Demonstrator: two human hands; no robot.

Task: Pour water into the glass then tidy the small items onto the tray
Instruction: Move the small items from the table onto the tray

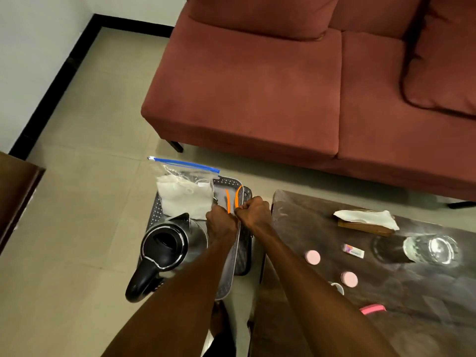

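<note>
Two hands meet over the tray [233, 256], which sits on the floor between the counter [386, 292] and a kettle [164, 247]. The left hand [221, 224] and right hand [253, 211] are both curled tight, and orange strips [233, 198] stick out just past the knuckles; each hand seems to pinch something there, though exactly what is too hidden to say. The tray looks tilted, its near edge raised, with a second tray apparently under it. A zip bag [184, 191] of white stuff lies at the tray's far end, touching the kettle's spout side.

The glass [432, 251] stands on the counter, well apart from the kettle, and whether it holds water is hard to tell. Two pink caps [312, 257], a small packet [353, 250] and a pink item [372, 309] lie scattered on the counter, not yet tidied.

The step in hand appears to be readying the tray. To do it well, I would keep both grips even so the tray stays level, free it without nudging the kettle, and set it flat within reach of the small items. A jerk could tip the bag off.
</note>
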